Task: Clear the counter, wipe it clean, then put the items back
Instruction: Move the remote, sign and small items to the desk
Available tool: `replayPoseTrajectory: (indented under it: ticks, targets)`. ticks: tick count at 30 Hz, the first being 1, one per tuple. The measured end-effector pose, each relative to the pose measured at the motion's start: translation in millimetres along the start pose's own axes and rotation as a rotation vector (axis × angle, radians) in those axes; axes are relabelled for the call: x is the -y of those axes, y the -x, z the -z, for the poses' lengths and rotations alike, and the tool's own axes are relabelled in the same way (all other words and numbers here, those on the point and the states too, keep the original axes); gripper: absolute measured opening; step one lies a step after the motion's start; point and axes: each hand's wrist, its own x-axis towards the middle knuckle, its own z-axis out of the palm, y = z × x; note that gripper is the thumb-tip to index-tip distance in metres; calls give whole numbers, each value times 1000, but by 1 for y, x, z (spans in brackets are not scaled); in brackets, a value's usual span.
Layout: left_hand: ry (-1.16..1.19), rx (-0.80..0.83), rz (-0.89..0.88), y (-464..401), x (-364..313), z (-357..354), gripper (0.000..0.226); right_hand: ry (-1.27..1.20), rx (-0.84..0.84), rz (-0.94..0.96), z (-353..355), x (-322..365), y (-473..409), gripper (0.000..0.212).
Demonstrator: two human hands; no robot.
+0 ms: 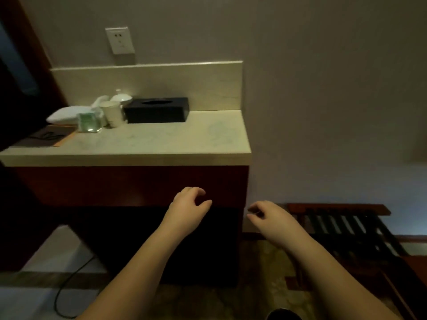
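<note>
Pale stone counter [161,139] sits against a grey wall, with a socket [119,40] above it. Nothing looks cleared yet: the black tissue box [157,110], paper cup [113,113], small packet [89,122] and white cloth [67,114] sit together at the back left. Both jobs, clearing and wiping, seem left to do. The left hand [188,207] and right hand [269,218] hang loose and hold nothing, low in front of the dark cabinet [92,185].

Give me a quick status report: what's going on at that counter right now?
Left hand and right hand empty, loosely curled, below counter. Tissue box, paper cup, towel not yet cleared. Nothing blocking the reach.
</note>
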Motion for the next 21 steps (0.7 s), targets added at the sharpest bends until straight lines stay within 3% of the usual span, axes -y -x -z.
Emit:
replayPoseTrajectory:
  ticks: [5, 10, 21]
  targets:
    - [18, -94, 21, -23, 69, 74, 40, 35, 16, 80, -23, 77, -54, 30]
    - [23, -225, 11, -46, 123, 142, 33, 90, -91, 161, -27, 148, -96, 23]
    - [5, -306, 10, -122, 168, 247, 31, 306, -143, 250, 5, 227, -198, 31]
